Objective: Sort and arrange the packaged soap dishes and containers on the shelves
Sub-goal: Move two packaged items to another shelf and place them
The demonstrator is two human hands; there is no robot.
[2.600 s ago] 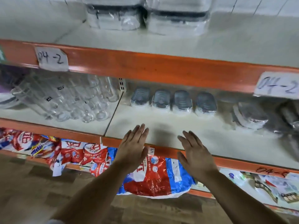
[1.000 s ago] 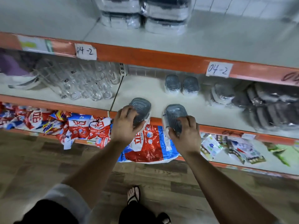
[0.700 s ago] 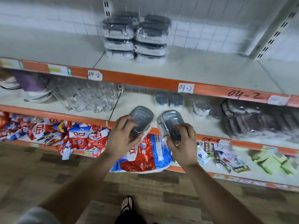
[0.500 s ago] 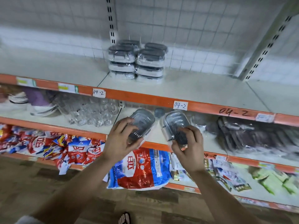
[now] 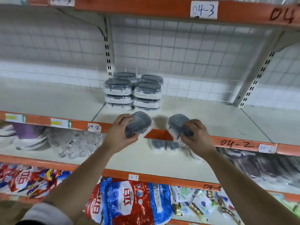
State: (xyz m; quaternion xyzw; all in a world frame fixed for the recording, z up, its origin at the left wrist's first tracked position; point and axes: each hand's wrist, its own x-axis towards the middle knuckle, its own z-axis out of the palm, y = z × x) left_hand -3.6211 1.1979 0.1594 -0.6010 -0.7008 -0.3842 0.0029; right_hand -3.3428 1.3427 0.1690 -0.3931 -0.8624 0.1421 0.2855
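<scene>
My left hand (image 5: 121,133) grips a plastic-wrapped grey oval soap dish (image 5: 139,124), and my right hand (image 5: 197,135) grips a second wrapped soap dish (image 5: 177,123). Both dishes are held at the front edge of the upper shelf (image 5: 211,120). Behind them, two stacks of wrapped grey-lidded containers (image 5: 133,91) stand near the shelf's back. Two more wrapped soap dishes (image 5: 164,144) lie on the shelf below, between my wrists.
Wrapped clear glasses (image 5: 76,143) lie on the lower shelf at left, dark wrapped packs (image 5: 259,163) at right. Red and blue detergent bags (image 5: 129,203) fill the bottom shelf. A wire grid back wall and slotted uprights (image 5: 108,47) stand behind the upper shelf.
Both hands took a soap dish each from the lower shelf and lifted them up to the front edge of the upper shelf. The view tilted upward.
</scene>
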